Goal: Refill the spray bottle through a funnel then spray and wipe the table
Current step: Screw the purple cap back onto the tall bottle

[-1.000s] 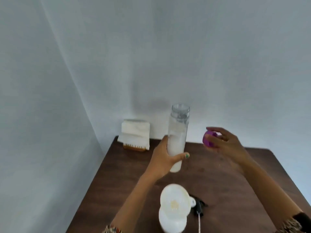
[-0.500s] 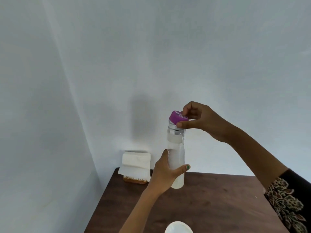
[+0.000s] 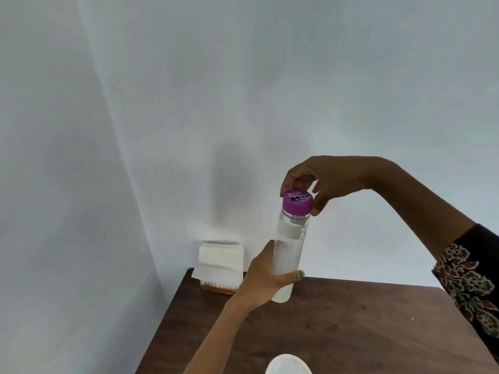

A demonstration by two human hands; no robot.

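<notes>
Fingers [image 3: 290, 182] of the right hand [image 3: 326, 182] curl down around the purple cap [image 3: 297, 205], thumb on its right side and fingertips on its far left edge, so the hand grips the cap from above. The cap sits on the neck of a clear water bottle [image 3: 289, 249], which stands nearly upright in the air above the table [image 3: 351, 333], leaning a little to the right at the top. The left hand [image 3: 263, 282] wraps closed around the bottle's lower half, thumb with a green nail across the front. A patterned dark sleeve [image 3: 472, 282] covers the right forearm near the frame's edge. At the table's far left corner, against the wall, a stack of white napkins [image 3: 220, 261] stands in a wooden holder [image 3: 217, 288]. At the bottom edge, the white rim of the funnel [image 3: 287, 365] just shows, well below the bottle.
</notes>
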